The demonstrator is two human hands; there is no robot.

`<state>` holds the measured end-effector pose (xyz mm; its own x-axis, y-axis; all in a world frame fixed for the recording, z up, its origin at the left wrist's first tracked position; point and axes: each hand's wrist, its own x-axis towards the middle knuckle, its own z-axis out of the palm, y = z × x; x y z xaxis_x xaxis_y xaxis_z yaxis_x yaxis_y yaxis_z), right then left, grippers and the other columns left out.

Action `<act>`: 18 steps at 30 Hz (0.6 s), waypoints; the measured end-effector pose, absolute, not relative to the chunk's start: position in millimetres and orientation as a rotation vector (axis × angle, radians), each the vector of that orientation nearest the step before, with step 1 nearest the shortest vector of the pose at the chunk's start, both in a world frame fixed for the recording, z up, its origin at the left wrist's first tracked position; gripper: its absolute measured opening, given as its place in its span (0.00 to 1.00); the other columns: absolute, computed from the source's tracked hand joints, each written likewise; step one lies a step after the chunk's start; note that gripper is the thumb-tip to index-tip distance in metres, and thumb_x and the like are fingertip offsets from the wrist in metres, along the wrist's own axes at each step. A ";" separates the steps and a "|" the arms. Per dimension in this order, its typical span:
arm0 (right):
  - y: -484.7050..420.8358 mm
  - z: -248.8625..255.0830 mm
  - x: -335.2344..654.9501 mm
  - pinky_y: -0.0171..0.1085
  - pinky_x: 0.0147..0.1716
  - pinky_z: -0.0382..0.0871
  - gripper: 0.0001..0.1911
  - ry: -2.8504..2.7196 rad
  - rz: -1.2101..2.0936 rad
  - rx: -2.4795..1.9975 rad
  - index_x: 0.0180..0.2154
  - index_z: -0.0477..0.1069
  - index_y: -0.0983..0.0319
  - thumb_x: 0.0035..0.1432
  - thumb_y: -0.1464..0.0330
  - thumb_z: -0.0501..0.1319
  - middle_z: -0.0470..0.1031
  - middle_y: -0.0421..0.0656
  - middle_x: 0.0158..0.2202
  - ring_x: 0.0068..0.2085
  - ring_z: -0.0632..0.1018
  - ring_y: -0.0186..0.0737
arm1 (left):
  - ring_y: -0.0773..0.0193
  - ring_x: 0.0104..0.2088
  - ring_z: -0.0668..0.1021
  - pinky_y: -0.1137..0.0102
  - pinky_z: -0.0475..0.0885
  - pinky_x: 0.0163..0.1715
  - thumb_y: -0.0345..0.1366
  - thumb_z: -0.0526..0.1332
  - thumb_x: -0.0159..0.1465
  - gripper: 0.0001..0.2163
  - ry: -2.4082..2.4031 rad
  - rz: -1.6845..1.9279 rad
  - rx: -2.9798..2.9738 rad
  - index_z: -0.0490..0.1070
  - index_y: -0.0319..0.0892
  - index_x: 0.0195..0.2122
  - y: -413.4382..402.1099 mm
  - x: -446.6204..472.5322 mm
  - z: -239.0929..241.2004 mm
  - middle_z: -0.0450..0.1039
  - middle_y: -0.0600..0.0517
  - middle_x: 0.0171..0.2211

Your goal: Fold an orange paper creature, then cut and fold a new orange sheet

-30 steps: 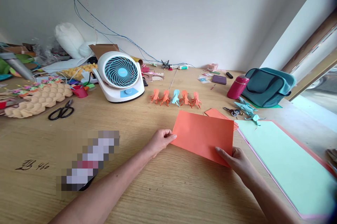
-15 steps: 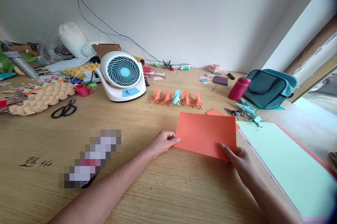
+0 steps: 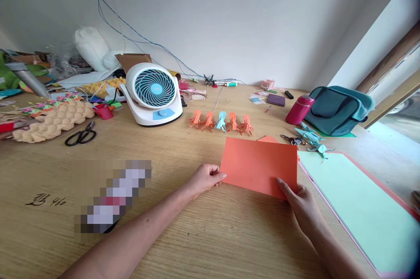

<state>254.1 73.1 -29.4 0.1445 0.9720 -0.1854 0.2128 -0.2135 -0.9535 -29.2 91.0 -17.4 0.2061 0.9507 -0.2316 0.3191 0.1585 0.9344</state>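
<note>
Above the wooden table, an orange sheet of paper (image 3: 257, 165) is held slightly tilted between both hands. My left hand (image 3: 208, 177) pinches its lower left corner between thumb and fingers. At the lower right, my right hand (image 3: 300, 200) grips the edge, thumb on the front and the other fingers behind. Behind the sheet, another orange paper (image 3: 268, 138) shows in part. Beyond it stands a row of folded paper figures (image 3: 220, 121), orange with one light blue in the middle.
Right of the sheet lie keys (image 3: 293, 140), blue folded paper figures (image 3: 310, 134) and large pale green sheets (image 3: 354, 200). A pink bottle (image 3: 300, 109) and a teal bag (image 3: 337, 110) stand behind. To the left are a fan (image 3: 154, 91), scissors (image 3: 81, 134) and an egg tray (image 3: 54, 123).
The orange sheet has shifted slightly to the right in the view, with both hands still holding it. The other things look the same.
</note>
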 end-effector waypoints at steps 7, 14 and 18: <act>75.8 -30.9 258.7 0.37 0.32 0.72 0.23 -1.259 1.252 -1.539 0.37 0.79 0.65 0.51 0.51 0.67 0.82 0.48 0.36 0.38 0.79 0.50 | 0.69 0.23 0.67 0.72 0.59 0.27 0.42 0.60 0.56 0.13 1.361 0.797 1.436 0.62 0.41 0.20 94.7 -29.8 -26.7 0.65 0.57 0.19; 77.4 -34.0 259.6 0.38 0.30 0.71 0.21 -1.272 1.264 -1.558 0.29 0.79 0.64 0.49 0.50 0.67 0.80 0.47 0.28 0.35 0.79 0.50 | 0.69 0.23 0.65 0.73 0.58 0.26 0.42 0.60 0.56 0.13 1.367 0.808 1.419 0.61 0.41 0.21 93.5 -29.0 -24.0 0.63 0.57 0.19; 77.5 -31.7 257.3 0.36 0.26 0.67 0.23 -1.253 1.232 -1.602 0.26 0.77 0.64 0.48 0.49 0.67 0.78 0.46 0.26 0.31 0.77 0.46 | 0.70 0.23 0.64 0.74 0.54 0.22 0.44 0.59 0.56 0.13 1.344 0.771 1.371 0.61 0.41 0.22 90.9 -28.2 -17.2 0.64 0.57 0.20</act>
<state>257.3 77.5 -31.7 0.0597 0.9697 -0.2369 0.2532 -0.2443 -0.9361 -28.2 90.9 -17.2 0.1710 0.9636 -0.2056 0.3090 0.1457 0.9398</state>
